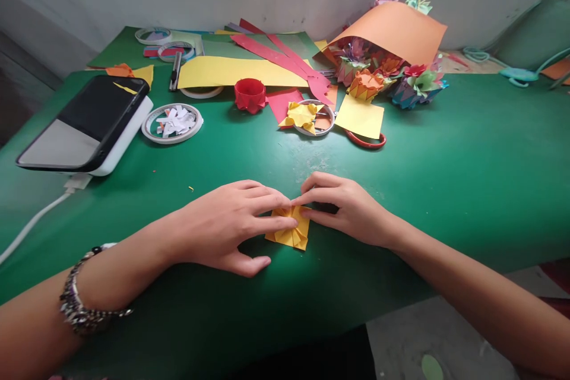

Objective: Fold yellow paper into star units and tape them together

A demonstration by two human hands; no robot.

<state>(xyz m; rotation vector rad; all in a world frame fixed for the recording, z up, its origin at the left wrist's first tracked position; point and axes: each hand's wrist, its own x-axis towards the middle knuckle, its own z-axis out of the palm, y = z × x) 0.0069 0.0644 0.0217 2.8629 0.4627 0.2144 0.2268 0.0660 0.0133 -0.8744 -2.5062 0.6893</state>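
Observation:
A small folded square of yellow origami paper [291, 237] lies on the green table, its creased flaps facing up. My left hand [236, 219] rests over its left part, fingers stretched out flat and thumb spread to the side, pressing on the folds. At the upper right edge, my right hand [347, 205] has its thumb and fingertips closed on a flap of the paper. My fingers cover part of the upper edge.
Behind lie a red folded paper ring [250, 96], a yellow folded star [303, 116], tape rolls [196, 124], yellow square sheets [363, 116], red-handled scissors [367, 142] and paper flowers [416, 86]. A phone on a white power bank [84, 124] sits left, with a cable.

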